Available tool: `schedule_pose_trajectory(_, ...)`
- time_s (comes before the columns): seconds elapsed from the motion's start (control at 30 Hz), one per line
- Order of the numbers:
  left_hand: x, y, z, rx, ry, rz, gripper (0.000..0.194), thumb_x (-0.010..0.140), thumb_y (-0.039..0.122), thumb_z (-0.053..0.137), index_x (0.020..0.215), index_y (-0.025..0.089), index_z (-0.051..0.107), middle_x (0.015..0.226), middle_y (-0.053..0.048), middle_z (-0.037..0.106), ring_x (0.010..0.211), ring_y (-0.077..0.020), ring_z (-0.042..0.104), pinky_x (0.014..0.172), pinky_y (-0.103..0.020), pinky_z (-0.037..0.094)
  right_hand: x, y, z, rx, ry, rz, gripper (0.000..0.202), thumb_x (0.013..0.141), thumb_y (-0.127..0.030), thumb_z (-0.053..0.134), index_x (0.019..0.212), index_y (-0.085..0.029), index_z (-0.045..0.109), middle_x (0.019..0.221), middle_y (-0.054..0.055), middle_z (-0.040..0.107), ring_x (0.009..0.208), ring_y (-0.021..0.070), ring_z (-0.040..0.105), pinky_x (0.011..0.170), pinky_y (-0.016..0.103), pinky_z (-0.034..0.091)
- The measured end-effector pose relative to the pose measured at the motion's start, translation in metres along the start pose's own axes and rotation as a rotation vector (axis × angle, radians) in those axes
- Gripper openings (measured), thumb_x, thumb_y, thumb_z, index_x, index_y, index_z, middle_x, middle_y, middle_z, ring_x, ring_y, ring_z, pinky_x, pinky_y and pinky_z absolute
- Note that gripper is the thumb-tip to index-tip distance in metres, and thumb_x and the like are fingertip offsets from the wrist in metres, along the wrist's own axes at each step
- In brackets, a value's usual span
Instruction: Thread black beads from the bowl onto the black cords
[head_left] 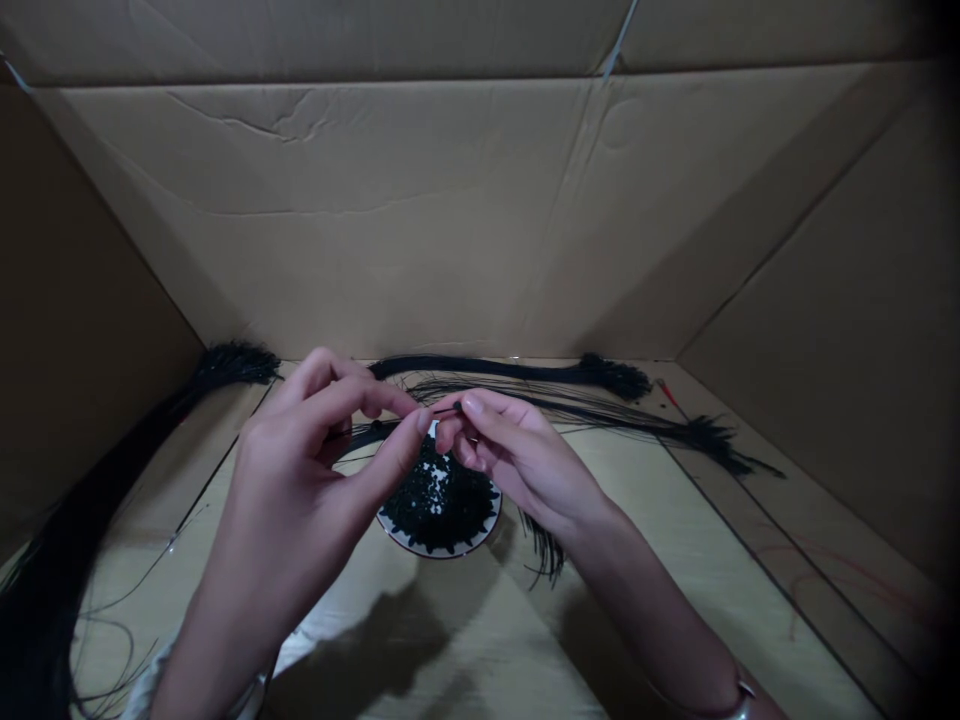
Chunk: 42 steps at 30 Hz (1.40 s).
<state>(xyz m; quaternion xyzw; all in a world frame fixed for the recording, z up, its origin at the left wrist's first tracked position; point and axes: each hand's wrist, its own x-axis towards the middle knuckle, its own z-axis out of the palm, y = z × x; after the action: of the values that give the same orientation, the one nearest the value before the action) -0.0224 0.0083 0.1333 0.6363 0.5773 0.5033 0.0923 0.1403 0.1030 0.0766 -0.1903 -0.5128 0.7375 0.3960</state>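
Now, we see a small black bead-like piece (pixel 457 406) pinched in our right hand (pixel 517 450), a thin strand (pixel 443 411) pinched by our left hand (pixel 300 460), both over a dish (pixel 441 551) of black bits (pixel 409 500), black fibre bundles (pixel 480 369) behind, cardboard wall (pixel 375 260) beyond.

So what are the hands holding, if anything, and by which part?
A thin dark strand: right hand pinching at a small black lump, left hand pinching farther along.
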Motion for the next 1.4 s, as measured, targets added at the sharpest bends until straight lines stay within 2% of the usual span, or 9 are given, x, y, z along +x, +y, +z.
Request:
schedule_pose_trajectory(0.13,0.000,-0.003,0.003,0.020,-0.019,0.022,0.005,0.089,0.024,0.071,0.088,0.027,0.074,0.086,0.002,0.056,0.065,-0.0089,0.047,0.049,-0.023,0.032,-0.006,-0.005,0.009,0.070,0.020,0.003,0.016,0.091,-0.034,0.071,0.094,-0.020,0.078,0.077,0.002,0.068,0.061,0.0072,0.050,0.052,0.019,0.036)
schedule_pose_trajectory(0.37,0.000,-0.006,0.006,0.023,0.043,0.092,0.008,0.087,0.019,0.073,0.085,0.026,0.075,0.083,0.003,0.057,0.062,-0.0075,0.046,0.045,-0.022,0.030,-0.009,-0.002,0.012,0.208,-0.031,0.012,0.016,0.089,-0.033,0.074,0.097,-0.020,0.080,0.083,0.002,0.069,0.065,0.0071,0.052,0.053,0.016,0.036)
schedule_pose_trajectory(0.67,0.000,-0.008,0.009,0.007,0.029,0.085,0.006,0.086,0.020,0.073,0.086,0.026,0.075,0.083,0.003,0.058,0.062,-0.0072,0.046,0.045,-0.022,0.030,-0.009,-0.002,0.011,0.194,-0.070,0.008,0.017,0.092,-0.035,0.071,0.098,-0.022,0.079,0.089,0.003,0.069,0.071,0.0083,0.055,0.056,0.017,0.038)
schedule_pose_trajectory(0.87,0.001,-0.006,0.009,0.001,0.034,0.082,0.007,0.087,0.019,0.073,0.084,0.025,0.075,0.082,0.002,0.058,0.061,-0.0069,0.047,0.045,-0.021,0.032,-0.010,-0.001,0.011,0.182,-0.039,0.008,0.018,0.090,-0.036,0.073,0.100,-0.024,0.080,0.082,0.002,0.064,0.071,0.0095,0.054,0.055,0.018,0.037)
schedule_pose_trajectory(1.03,0.001,-0.005,0.009,0.002,0.036,0.082,0.007,0.087,0.019,0.073,0.085,0.025,0.075,0.083,0.002,0.059,0.062,-0.0066,0.049,0.046,-0.020,0.034,-0.009,-0.001,0.010,0.183,-0.061,0.018,0.018,0.091,-0.036,0.072,0.102,-0.024,0.080,0.079,0.001,0.062,0.072,0.0087,0.054,0.056,0.017,0.037)
schedule_pose_trajectory(1.4,0.001,-0.006,0.011,0.035,0.066,0.085,0.008,0.087,0.019,0.073,0.084,0.026,0.074,0.082,0.003,0.059,0.061,-0.0066,0.047,0.046,-0.022,0.032,-0.010,0.001,0.010,0.240,-0.052,0.030,0.019,0.090,-0.035,0.074,0.103,-0.023,0.080,0.079,0.001,0.066,0.067,0.0067,0.053,0.053,0.016,0.036)
